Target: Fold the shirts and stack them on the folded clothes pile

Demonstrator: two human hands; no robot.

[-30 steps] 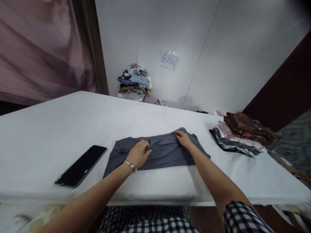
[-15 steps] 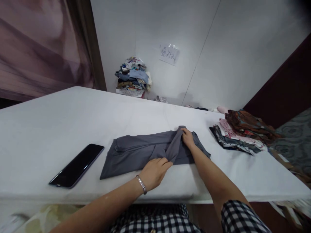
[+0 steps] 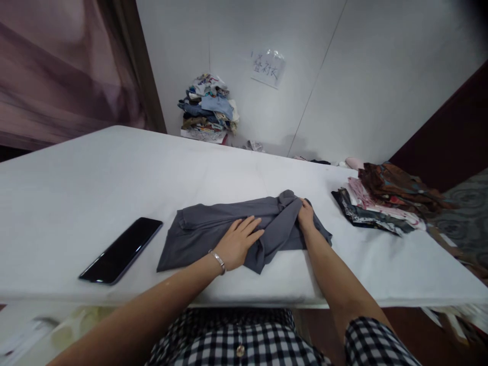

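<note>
A dark grey garment point(image 3: 213, 218), folded lengthwise into a long strip, lies on the white-covered table point(image 3: 183, 168). I cannot make out exactly which kind of garment it is. My left hand point(image 3: 238, 241) rests flat on its middle with the fingers spread. At the garment's right end, my right hand point(image 3: 305, 216) pinches a fold of the cloth between thumb and fingers. A loose flap point(image 3: 280, 223) runs slantwise from that pinch, and its pointed tip hangs past the near edge of the strip.
A black-screened phone point(image 3: 122, 250) lies left of the garment. Folded clothes point(image 3: 381, 208) are stacked at the right, topped by a brown piece point(image 3: 400, 185). Beyond the table's far edge rises a tall clothes pile point(image 3: 208, 109). A paper sign point(image 3: 268, 68) hangs on the wall.
My left hand has let go of the flap and moved a little up and left, opening flat on the cloth. My right hand has drawn its fold rightward; the flap now spreads wider.
</note>
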